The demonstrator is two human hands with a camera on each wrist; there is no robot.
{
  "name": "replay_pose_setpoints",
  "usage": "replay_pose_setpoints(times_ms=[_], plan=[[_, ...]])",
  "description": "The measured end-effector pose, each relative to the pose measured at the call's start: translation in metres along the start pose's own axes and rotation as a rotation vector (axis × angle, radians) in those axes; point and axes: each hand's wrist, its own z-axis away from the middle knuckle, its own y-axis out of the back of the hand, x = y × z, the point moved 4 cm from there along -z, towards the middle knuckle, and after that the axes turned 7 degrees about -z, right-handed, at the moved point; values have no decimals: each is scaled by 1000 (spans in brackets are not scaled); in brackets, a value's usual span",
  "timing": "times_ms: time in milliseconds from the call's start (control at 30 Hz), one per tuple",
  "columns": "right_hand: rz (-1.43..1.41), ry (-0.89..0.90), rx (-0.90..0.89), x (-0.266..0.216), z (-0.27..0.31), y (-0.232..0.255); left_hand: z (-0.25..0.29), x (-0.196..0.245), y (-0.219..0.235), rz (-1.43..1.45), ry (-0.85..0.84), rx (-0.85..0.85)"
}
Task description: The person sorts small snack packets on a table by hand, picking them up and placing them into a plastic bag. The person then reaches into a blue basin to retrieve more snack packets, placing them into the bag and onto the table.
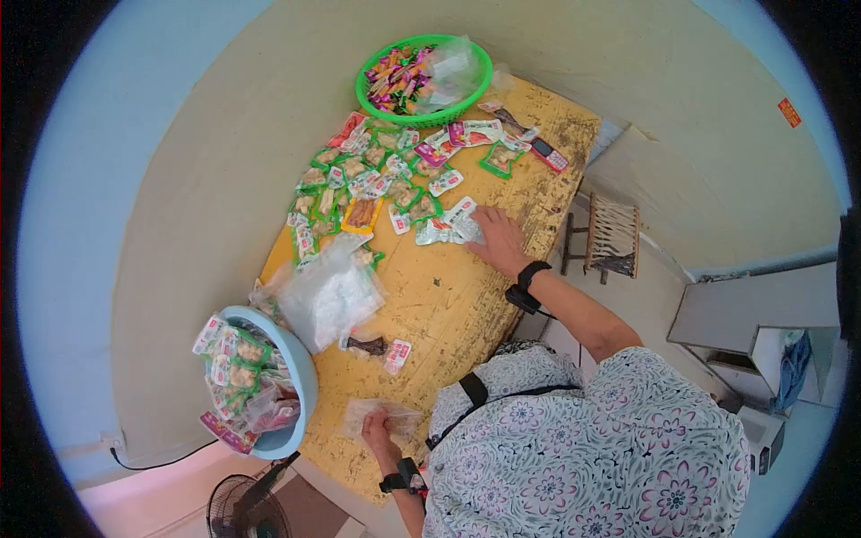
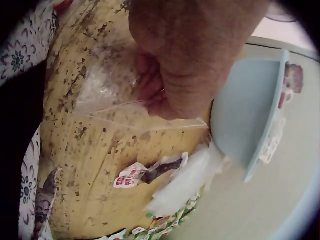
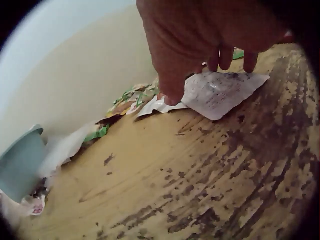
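Near the table's front edge my left hand pinches a clear plastic bag; in the left wrist view the bag's open edge spreads below the curled fingers. My right hand reaches across to the pile of snack packets and grips a white-and-silver packet. The thumb is at the packet's near side and the fingers are along its far edge. Beside it lies another silvery packet. Green-edged packets of pale snacks are spread to the left of this hand.
A light blue basin full of packets stands at the left, a green basket of wrapped snacks at the back. Between them lie clear bags. A dark snack packet and a phone rest on the worn yellow table.
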Motion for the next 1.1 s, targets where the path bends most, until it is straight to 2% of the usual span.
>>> replay_pose_setpoints(times_ms=[33,133,233,333,500,633,733,833,933,1033,1100], plan=[[38,47,8,-2,-1,-1,-1,-1,0,0,-9,0],[104,-32,-140,-1,-9,-5,1,1,-1,3,-23,12],[94,-16,-161,3,-14,-9,7,5,-4,8,-15,33],[77,12,-162,5,-17,-7,7,6,-5,9,-23,34],[151,-30,-144,16,-30,1,3,-5,-2,111,-33,5],[143,-57,-114,15,-50,8,6,-2,-2,75,-52,3],[55,44,80,21,-74,-2,4,-5,-2,46,-44,18],[-75,151,76,8,-107,-8,3,-5,-3,92,-29,38],[-31,179,5,-16,-140,-16,3,-4,-5,93,-5,41],[42,297,-19,-30,-175,-34,9,3,-8,68,-2,55],[51,291,-156,-47,-194,-43,11,0,-8,107,-19,63]])
